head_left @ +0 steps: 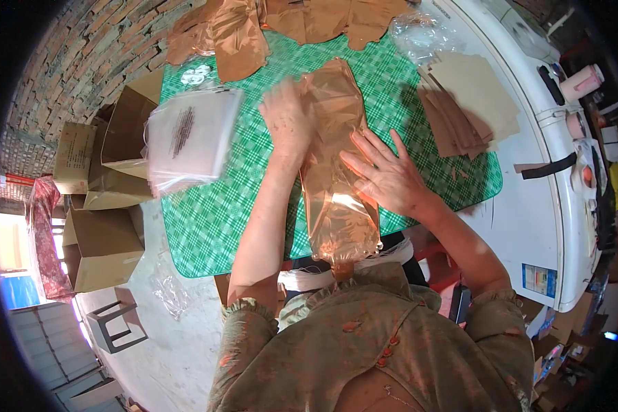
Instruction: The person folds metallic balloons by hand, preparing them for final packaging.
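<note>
A long, shiny copper-coloured foil piece point(333, 103) lies lengthwise on the green checked tabletop point(254, 199), its near end hanging over the table edge by the person's body. My left hand point(286, 118) is at the foil's left edge, slightly blurred, its fingers pointing away and held near each other; whether it grips anything is hidden. My right hand point(384, 170) rests on the foil's right side with its fingers spread. Left of my left hand lies a stack of clear plastic bags point(192, 137) with dark print.
More copper foil pieces point(309, 20) lie along the far table edge. Beige sheets point(477, 96) and crumpled clear plastic point(426, 38) sit at the right. Open cardboard boxes point(106, 240) stand at the left. A white appliance point(535, 206) borders the table's right side.
</note>
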### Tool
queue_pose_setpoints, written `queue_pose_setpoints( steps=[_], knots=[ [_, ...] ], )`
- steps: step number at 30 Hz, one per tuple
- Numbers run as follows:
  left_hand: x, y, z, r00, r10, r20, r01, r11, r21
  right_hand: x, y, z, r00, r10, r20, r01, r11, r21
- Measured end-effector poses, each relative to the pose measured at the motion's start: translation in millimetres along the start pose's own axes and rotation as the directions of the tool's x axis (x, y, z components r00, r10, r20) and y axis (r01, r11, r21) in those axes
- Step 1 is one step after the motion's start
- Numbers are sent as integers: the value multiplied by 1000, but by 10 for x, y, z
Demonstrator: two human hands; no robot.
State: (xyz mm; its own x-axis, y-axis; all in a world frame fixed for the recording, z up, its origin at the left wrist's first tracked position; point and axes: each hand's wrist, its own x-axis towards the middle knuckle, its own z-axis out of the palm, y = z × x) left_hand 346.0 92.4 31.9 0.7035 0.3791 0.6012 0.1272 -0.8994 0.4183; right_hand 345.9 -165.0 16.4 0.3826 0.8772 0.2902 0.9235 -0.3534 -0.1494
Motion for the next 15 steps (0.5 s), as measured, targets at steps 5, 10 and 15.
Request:
queue_pose_setpoints(
  steps=[5,10,15],
  knots=[
    [-16,271,5,937,345,-63,-349,932,-100,2,-3,-10,1000,4,2,-4,1000,8],
    [-207,329,200,806,533,257,-511,846,-152,-17,17,52,1000,16,20,-16,1000,-3],
    [-223,156,260,800,482,358,-479,872,-103,-2,-2,31,999,28,19,-29,999,17]
  ],
)
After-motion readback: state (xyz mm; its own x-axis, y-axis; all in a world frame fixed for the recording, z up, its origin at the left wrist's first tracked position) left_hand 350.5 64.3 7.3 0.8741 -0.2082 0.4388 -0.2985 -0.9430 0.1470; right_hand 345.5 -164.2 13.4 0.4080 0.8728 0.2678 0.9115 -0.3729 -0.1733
